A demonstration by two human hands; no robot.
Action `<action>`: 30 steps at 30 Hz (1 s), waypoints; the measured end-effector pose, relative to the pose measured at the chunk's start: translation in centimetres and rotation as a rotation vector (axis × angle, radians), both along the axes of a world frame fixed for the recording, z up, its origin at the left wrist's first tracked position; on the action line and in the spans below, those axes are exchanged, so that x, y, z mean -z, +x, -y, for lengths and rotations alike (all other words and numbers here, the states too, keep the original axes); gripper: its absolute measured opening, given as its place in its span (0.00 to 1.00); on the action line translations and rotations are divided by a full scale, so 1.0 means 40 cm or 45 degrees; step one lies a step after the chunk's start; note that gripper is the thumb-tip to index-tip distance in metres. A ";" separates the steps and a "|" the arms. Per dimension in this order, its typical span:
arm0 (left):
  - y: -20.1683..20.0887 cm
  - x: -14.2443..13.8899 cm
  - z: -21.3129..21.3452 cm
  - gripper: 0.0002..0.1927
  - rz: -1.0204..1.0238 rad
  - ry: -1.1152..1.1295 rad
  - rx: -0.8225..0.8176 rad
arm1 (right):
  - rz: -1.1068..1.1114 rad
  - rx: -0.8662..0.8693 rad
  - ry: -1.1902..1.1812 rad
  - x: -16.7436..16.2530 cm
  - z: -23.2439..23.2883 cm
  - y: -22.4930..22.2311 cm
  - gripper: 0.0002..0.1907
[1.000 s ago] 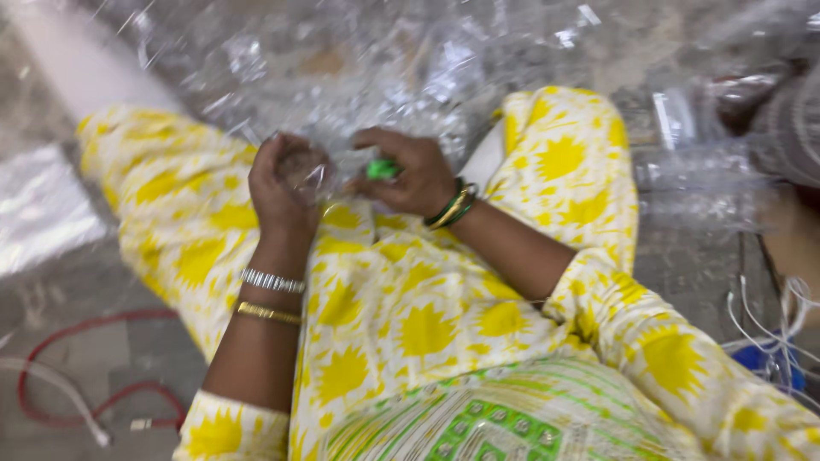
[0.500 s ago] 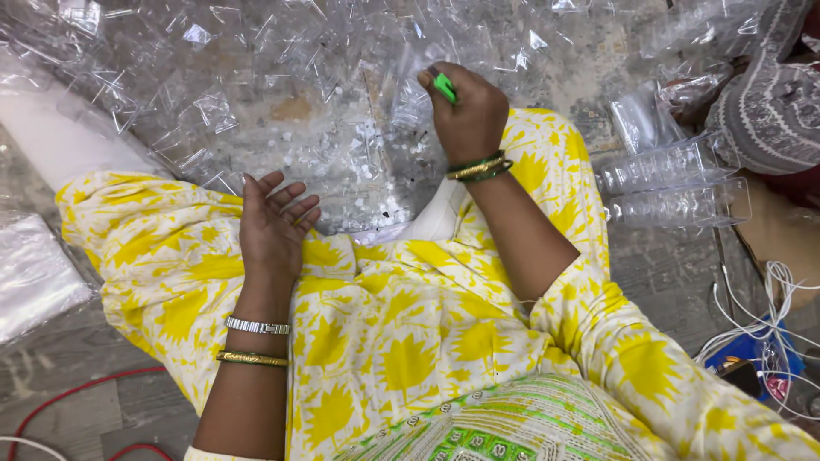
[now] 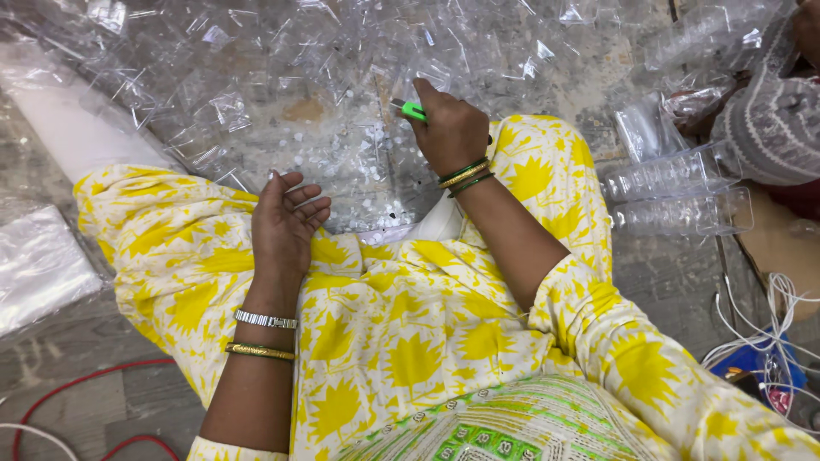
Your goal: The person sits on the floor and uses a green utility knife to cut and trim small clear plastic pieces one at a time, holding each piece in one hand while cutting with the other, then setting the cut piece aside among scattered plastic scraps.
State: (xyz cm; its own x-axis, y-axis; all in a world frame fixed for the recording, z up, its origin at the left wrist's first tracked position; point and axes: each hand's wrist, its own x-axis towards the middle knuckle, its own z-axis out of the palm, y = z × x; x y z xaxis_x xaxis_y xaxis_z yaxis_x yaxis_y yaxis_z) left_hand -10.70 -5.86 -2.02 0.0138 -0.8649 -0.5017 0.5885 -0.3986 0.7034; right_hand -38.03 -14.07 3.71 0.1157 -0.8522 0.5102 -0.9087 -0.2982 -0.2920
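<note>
I sit on the floor in yellow patterned clothes. My right hand (image 3: pixel 451 128) is closed around a small green-handled cutter (image 3: pixel 411 109) and reaches forward over a heap of clear plastic pieces (image 3: pixel 325 77). My left hand (image 3: pixel 286 224) rests palm down on my left knee, fingers loosely spread, holding nothing. Bangles circle both wrists.
Stacked clear plastic cups (image 3: pixel 675 192) lie on their sides at the right. Another person's grey patterned sleeve (image 3: pixel 769 119) shows at the upper right. A folded clear plastic sheet (image 3: pixel 38 265) lies at the left. Red cable (image 3: pixel 77 384) and white wires (image 3: pixel 769 324) run along the floor.
My hands were together over my lap a second ago. The right hand has since carried the cutter out toward the plastic heap, and the left hand has settled open on my knee.
</note>
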 end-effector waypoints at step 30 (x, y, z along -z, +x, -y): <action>-0.022 -0.012 0.010 0.21 0.066 0.073 -0.081 | 1.249 -0.418 0.906 0.102 0.049 0.173 0.04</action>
State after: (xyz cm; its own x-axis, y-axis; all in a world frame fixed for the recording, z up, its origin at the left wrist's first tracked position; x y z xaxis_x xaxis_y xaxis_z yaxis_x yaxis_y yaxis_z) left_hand -11.59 -6.25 -1.56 0.0952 -0.8312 -0.5477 0.5775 -0.4021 0.7105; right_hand -31.10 -16.04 -0.37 0.2065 -0.9767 -0.0590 -0.1306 0.0323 -0.9909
